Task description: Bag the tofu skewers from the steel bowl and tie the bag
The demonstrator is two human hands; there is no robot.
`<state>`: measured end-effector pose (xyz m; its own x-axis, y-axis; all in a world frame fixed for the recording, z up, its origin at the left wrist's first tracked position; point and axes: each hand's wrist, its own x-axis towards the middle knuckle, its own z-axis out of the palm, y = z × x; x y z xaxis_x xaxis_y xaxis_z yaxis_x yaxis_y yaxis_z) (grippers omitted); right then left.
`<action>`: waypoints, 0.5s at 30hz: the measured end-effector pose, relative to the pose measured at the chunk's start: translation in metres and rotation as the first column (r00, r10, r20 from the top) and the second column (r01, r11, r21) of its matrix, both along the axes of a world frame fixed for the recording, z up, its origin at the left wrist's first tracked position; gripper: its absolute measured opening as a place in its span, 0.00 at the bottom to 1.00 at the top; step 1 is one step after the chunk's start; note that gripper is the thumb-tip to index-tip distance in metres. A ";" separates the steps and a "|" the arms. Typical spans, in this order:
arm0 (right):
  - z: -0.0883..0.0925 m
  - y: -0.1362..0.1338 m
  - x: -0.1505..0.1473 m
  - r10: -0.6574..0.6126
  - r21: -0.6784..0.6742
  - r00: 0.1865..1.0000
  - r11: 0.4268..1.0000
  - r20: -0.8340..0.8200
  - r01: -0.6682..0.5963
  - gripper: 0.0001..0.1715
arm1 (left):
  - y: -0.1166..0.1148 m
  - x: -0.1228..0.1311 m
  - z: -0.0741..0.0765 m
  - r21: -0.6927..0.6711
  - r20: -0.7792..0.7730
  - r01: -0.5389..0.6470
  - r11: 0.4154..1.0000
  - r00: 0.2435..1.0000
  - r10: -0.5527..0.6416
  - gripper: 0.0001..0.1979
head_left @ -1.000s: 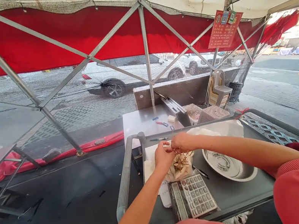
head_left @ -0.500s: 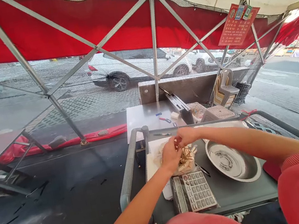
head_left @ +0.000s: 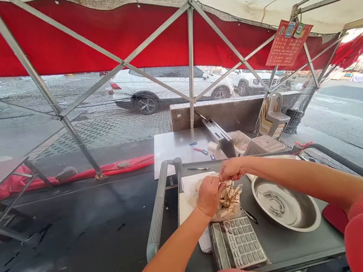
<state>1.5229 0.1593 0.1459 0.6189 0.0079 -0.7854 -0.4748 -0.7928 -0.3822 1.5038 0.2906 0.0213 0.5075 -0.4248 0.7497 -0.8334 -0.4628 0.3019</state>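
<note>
My left hand (head_left: 210,195) and my right hand (head_left: 232,169) meet fingertip to fingertip over the grey cart top (head_left: 292,247). Both are closed in a pinch, and what lies between the fingers is too small to make out. Just under them sits a clear plastic bag (head_left: 226,214) holding thin brown stick-like pieces (head_left: 229,195) and pale ones. Nearer to me lies a large calculator (head_left: 244,242) in a plastic cover. White paper (head_left: 205,239) shows beside my left wrist. A black pen (head_left: 251,216) rests right of the bag.
A steel basin (head_left: 286,204) stands on the cart under my right forearm. The cart's grey handle rail (head_left: 157,206) rises at the left. Another pen (head_left: 198,169) lies at the far edge. Beyond it are a white table (head_left: 173,151) and plastic stools (head_left: 263,145).
My hands stay together above the bag, and the right hand has shifted slightly right. The view has tilted a little, so the cart sits lower in the picture.
</note>
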 end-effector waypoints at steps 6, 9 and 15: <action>0.003 0.004 -0.002 -0.055 0.015 0.998 0.998 0.026 0.054 0.14 | -0.005 -0.003 -0.004 0.010 -0.022 -0.100 0.995 0.995 0.100 0.06; 0.003 0.004 -0.003 -0.056 0.025 0.997 0.998 0.054 0.055 0.16 | -0.009 -0.005 -0.006 0.079 -0.054 -0.126 0.989 0.990 0.131 0.08; 0.004 0.001 -0.009 0.026 -0.014 0.983 1.000 0.183 -0.024 0.08 | -0.013 -0.006 -0.008 0.181 -0.139 -0.145 0.973 0.975 0.172 0.10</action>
